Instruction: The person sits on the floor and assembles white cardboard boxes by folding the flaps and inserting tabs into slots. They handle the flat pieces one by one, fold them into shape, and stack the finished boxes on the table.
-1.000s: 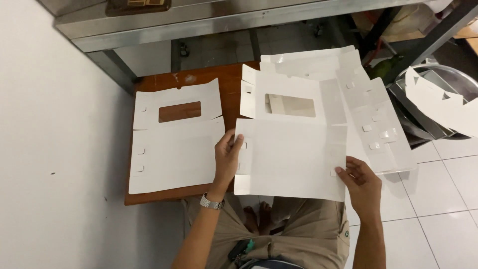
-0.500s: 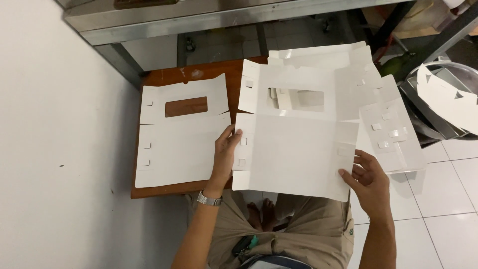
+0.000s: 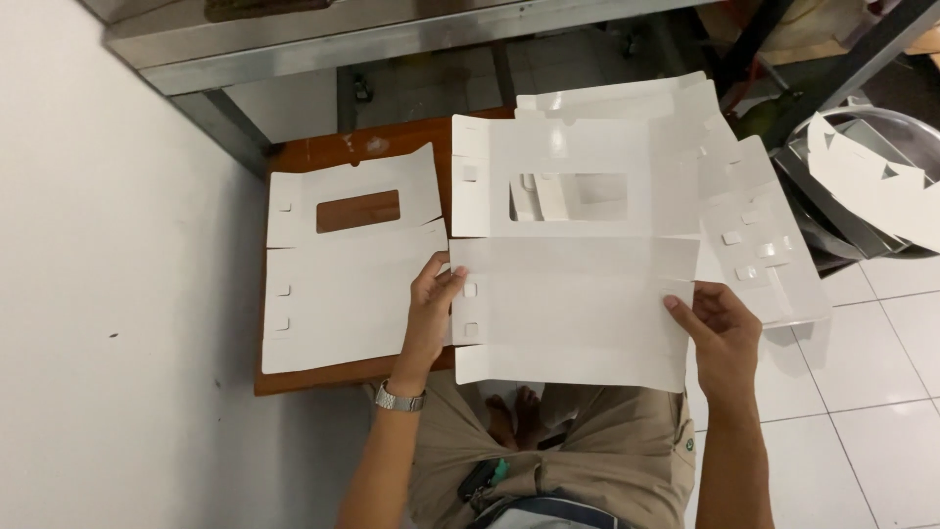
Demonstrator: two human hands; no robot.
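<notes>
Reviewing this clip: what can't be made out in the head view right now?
- Left hand fingertips: tucked behind the held white cardboard sheet.
- Stack of sheets beneath: mostly covered by that sheet, count unclear.
- Metal bowl: cut off by the right edge.
- Right hand palm: faces away.

Bare forearms, silver metal wristwatch [image 3: 399,398] on left wrist, khaki shorts [image 3: 587,441], bare feet [image 3: 514,411]

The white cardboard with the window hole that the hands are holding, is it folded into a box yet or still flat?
Flat. The white cardboard sheet is spread open between the left hand and right hand, with no sides standing up.
</notes>
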